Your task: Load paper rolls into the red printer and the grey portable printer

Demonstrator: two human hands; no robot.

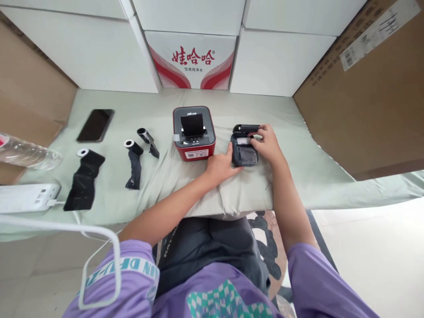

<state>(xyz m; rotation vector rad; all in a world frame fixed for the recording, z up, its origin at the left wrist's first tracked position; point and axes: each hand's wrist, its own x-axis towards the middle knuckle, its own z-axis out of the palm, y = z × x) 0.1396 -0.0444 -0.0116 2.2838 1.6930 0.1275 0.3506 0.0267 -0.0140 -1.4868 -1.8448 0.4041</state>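
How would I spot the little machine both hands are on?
Find the red printer in the middle of the green cloth. Just right of it sits the small black printer, between the left hand and right hand. Unlike its red neighbour, its lid stands open.

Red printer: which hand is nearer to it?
Left. The left hand lies just right of the red printer, its fingers on the black printer. The right hand is farther right, on the black printer's far side.
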